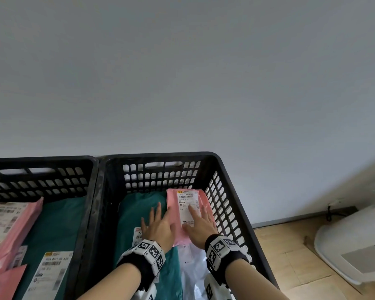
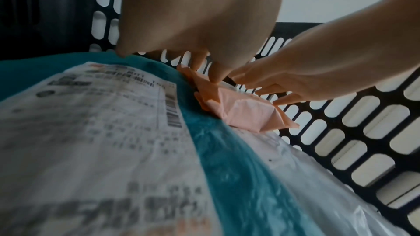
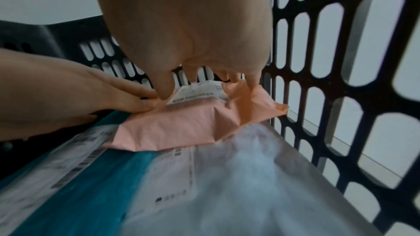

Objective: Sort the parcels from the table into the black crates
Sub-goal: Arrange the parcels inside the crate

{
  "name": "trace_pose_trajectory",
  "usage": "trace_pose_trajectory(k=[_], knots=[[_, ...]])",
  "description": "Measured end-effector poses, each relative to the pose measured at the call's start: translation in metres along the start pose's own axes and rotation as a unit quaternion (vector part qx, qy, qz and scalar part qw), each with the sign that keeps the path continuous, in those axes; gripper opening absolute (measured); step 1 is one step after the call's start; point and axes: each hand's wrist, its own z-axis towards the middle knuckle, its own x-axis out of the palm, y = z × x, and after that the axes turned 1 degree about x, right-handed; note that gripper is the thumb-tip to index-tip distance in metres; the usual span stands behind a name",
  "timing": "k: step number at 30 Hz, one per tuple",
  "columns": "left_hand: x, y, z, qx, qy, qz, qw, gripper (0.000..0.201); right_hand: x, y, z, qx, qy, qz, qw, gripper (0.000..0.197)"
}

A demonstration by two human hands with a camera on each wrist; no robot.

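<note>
A pink parcel [image 1: 188,213] with a white label lies in the right black crate [image 1: 230,191], on top of a teal parcel [image 1: 136,213] and a white parcel [image 1: 193,263]. My right hand [image 1: 200,221] lies flat on the pink parcel, fingers straight over the label. My left hand [image 1: 158,224] rests with spread fingers on the teal parcel and touches the pink parcel's left edge. The left wrist view shows both hands' fingertips on the pink parcel [image 2: 245,112]. Seen from the right wrist, my right hand [image 3: 193,33] presses its fingertips on the pink parcel [image 3: 193,125].
The left black crate [image 1: 91,191] stands against the right one and holds pink parcels [image 1: 7,224] and a teal parcel [image 1: 52,230] with labels. A grey wall rises behind. To the right are wooden floor [image 1: 290,256] and a white appliance [image 1: 355,245].
</note>
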Motion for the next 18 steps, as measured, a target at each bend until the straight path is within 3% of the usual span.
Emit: trace_pose_trajectory(k=[3, 7, 18], knots=[[0.006, 0.002, -0.005, -0.027, 0.065, 0.082, 0.994, 0.062, 0.006, 0.006, -0.004, -0.016, 0.037, -0.053, 0.998, 0.074], [0.017, 0.002, -0.005, -0.063, 0.116, 0.104, 0.986, 0.072, 0.012, 0.009, -0.004, -0.017, 0.067, -0.083, 0.994, 0.07], [0.029, -0.001, -0.003, -0.103, 0.171, 0.093, 0.975, 0.064, 0.02, 0.004, 0.011, 0.014, 0.115, -0.084, 0.99, 0.072]])
